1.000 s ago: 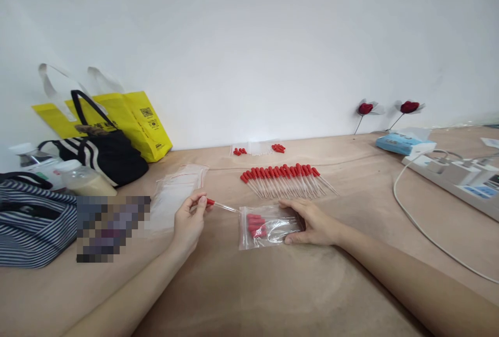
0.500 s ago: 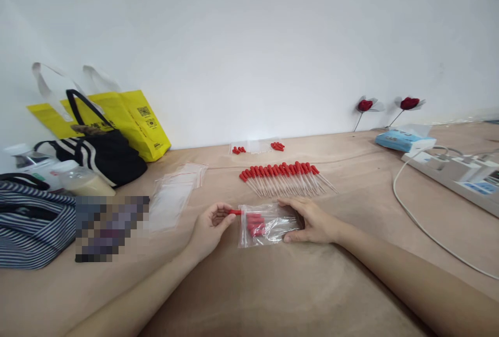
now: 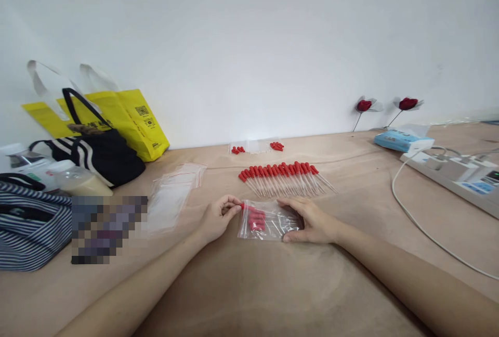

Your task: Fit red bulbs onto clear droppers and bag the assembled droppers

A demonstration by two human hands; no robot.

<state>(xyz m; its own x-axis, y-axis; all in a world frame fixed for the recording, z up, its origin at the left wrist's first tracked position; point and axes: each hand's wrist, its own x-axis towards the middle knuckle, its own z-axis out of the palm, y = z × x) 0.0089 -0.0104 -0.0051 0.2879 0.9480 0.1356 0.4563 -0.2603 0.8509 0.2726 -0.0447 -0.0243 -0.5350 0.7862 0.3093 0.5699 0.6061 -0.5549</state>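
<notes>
My left hand point(image 3: 219, 218) pinches the red rubber bulb of a dropper point(image 3: 243, 206) at the left mouth of a clear zip-lock bag point(image 3: 275, 222). The dropper's thin tube appears to reach inside the bag. Several more droppers lie in the bag, red bulbs to the left and clear tubes to the right. My right hand point(image 3: 312, 221) grips the bag's right end, fingers on the far edge and thumb on the near edge. Just behind the bag, a slanted row of red-bulbed droppers point(image 3: 286, 177) rests on the table.
Flat clear bags point(image 3: 171, 196) lie left of my hands. Loose red bulbs point(image 3: 277, 146) sit on a clear bag by the wall. A yellow bag point(image 3: 146, 129), a black bag point(image 3: 117, 155) and a bottle point(image 3: 83, 181) stand left. Tissues point(image 3: 403, 140), a power strip point(image 3: 475, 183) and a cable point(image 3: 419, 230) are right.
My left hand has moved right and slightly up, pushing the dropper further into the bag's mouth. My right hand stays at the bag's right end.
</notes>
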